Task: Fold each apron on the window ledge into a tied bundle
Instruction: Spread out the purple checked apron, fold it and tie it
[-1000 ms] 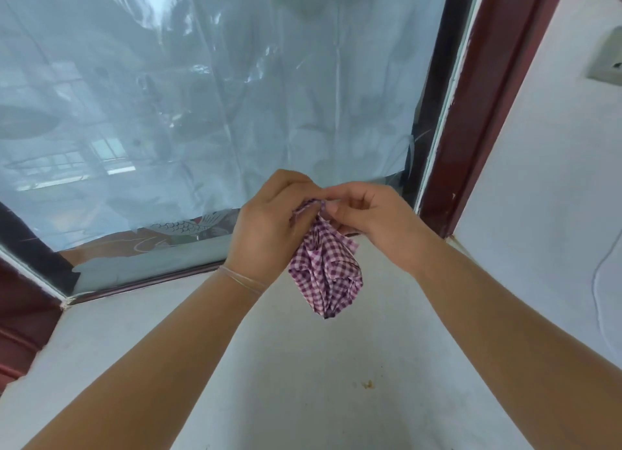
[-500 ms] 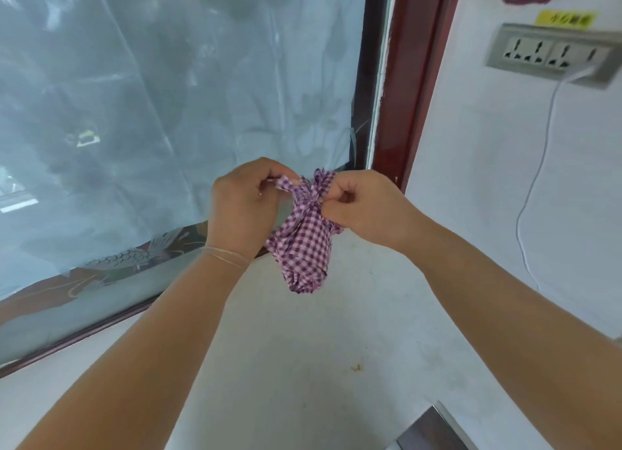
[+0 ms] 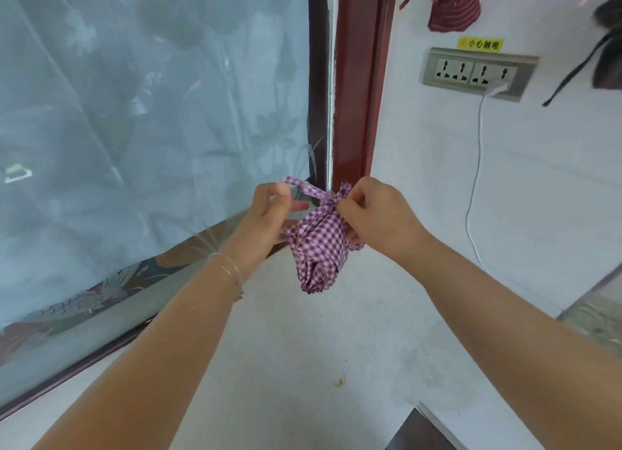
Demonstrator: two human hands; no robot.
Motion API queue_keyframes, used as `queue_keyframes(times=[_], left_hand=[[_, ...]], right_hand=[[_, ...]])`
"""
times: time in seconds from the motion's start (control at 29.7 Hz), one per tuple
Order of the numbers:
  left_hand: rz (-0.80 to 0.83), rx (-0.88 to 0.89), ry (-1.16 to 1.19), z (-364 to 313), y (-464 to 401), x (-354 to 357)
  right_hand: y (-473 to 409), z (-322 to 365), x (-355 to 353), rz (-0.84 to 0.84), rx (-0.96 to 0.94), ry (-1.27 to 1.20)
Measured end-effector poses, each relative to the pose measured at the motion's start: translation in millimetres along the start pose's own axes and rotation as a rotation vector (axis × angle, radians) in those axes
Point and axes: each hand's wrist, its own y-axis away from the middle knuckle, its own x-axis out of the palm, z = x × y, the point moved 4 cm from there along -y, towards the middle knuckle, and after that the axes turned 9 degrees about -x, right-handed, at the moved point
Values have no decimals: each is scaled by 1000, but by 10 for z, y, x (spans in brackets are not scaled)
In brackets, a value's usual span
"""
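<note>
Pinching checked apron bundle (image 3: 319, 247) strap, both hands; yellow label (image 3: 481, 44) illegible.

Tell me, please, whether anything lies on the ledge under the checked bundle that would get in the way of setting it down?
Nothing visible does. The checked bundle hangs from the left hand and right hand above bare ledge; only a small stain marks it, nearer the camera.

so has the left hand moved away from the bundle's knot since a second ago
Yes. The left hand has drawn leftward, pulling the strap out over the window pane, while the knot stays by the right hand.
</note>
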Motion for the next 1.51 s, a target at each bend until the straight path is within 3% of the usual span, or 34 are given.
queue_keyframes(times=[0.07, 0.17, 0.3, 0.4, 0.5, 0.77, 0.91, 0.97, 1.08, 1.28, 1.34, 1.51], left_hand=[[117, -16, 56, 11, -67, 131], [158, 45, 33, -81, -104, 406], [-79, 97, 152, -308, -286, 588], [-250, 159, 223, -637, -468, 602], [-230, 238, 204, -965, -581, 732], [-226, 487, 19, -2121, -885, 1302], [148, 391, 113, -2691, -974, 1536], [270, 413, 33, -2944, -948, 1600], [167, 633, -115, -3471, -781, 1655], [-83, 1024, -199, -4127, -456, 1741], [-74, 1042, -218, -4267, -507, 1965], [87, 960, -282, -4454, -853, 2403]], right_hand=[[-55, -91, -140, -8, 96, -84], [-152, -186, -333, -36, 176, -234], [-279, -312, -527, -96, 184, -457], [-310, -451, -739, -160, 33, -232], [-339, -524, -886, -106, -53, -18], [-740, -658, -1992, -267, -114, -105], [-832, -603, -2662, -491, -171, 142], [-849, -548, -2969, -537, -178, 224], [-832, -422, -3435, -507, -198, 227], [-632, -284, -3927, -337, -134, -48], [-628, -381, -4148, -338, -65, 20], [-686, -670, -4666, -592, -48, 95]])
